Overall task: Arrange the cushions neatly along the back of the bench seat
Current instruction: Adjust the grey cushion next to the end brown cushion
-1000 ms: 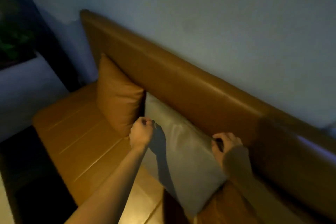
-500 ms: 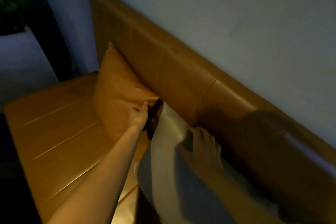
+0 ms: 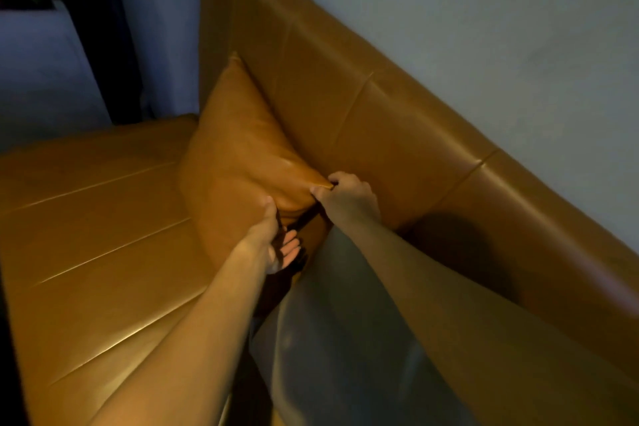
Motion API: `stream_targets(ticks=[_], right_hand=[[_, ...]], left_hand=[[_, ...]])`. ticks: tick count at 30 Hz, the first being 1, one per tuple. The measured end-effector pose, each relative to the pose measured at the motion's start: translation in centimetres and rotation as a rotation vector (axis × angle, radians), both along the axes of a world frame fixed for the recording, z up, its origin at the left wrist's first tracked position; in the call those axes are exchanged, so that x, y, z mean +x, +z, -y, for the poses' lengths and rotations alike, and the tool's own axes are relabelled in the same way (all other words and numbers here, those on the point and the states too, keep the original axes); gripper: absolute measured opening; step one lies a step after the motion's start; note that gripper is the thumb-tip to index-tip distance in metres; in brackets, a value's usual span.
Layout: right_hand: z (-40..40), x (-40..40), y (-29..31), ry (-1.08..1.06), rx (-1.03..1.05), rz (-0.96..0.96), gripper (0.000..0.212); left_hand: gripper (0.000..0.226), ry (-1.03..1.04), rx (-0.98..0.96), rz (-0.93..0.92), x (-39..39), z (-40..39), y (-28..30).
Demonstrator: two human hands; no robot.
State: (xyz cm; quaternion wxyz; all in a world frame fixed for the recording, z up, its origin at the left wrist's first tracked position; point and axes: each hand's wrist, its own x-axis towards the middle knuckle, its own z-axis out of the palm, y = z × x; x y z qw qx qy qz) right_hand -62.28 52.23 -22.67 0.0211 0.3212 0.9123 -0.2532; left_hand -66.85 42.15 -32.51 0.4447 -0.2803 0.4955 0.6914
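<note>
A tan leather cushion [image 3: 238, 162] leans against the tan backrest [image 3: 397, 135] of the bench seat [image 3: 93, 228]. My right hand [image 3: 349, 201] pinches the cushion's near top corner. My left hand [image 3: 276, 239] grips the cushion's near edge just below, thumb pressed on its front face and fingers curled behind. A grey cushion [image 3: 339, 339] stands right beside it, nearer to me, partly covered by both forearms.
A pale wall [image 3: 484, 28] rises above the backrest. At the far left end of the bench stand a dark vertical post [image 3: 114, 45] and a white ledge [image 3: 31, 55]. The seat left of the cushions is bare leather.
Both hands left the grey cushion and moved up to the tan one; my right hand now pinches its corner. The camera has moved closer along the bench.
</note>
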Motion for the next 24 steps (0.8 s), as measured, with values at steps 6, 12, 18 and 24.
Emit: stream_targets(ticks=[6, 12, 18, 24], right_hand=[[-0.9, -0.3, -0.9, 0.004, 0.000, -0.074, 0.016], [-2.3, 1.0, 1.0, -0.045, 0.053, -0.169, 0.013], [-2.4, 3.3, -0.6, -0.052, 0.036, 0.009, 0.019], [-3.2, 3.9, -0.2, -0.055, -0.160, 0.007, 0.031]], left_hand=[[0.045, 0.035, -0.015, -0.143, -0.3, -0.3, 0.5], [0.041, -0.046, -0.076, -0.213, 1.0, -1.1, 1.6], [0.043, -0.043, -0.136, -0.250, 4.0, -0.7, -0.7], [0.049, -0.031, -0.135, -0.337, 5.3, -1.0, -0.7]])
